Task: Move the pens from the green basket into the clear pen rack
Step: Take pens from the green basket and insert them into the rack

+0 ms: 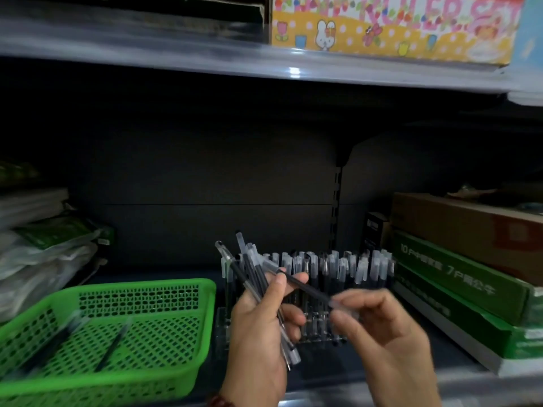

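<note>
A: Setting?
B: Shelving bay. Dark grey flat metal back panel (191,171) with one horizontal seam; slotted dark metal upright (335,207) right of centre.
A: Shelves?
B: Glossy pale upper shelf edge (147,42) across the top, with a small bright glare spot (294,72) on it. Dark lower shelf (452,359) underneath.
A: Light?
B: Dim inside the bay, brighter above.
A: Sides?
B: Stacked brown and green flat cardboard boxes (458,277) right; clear plastic-wrapped packs (44,259) left.
</note>
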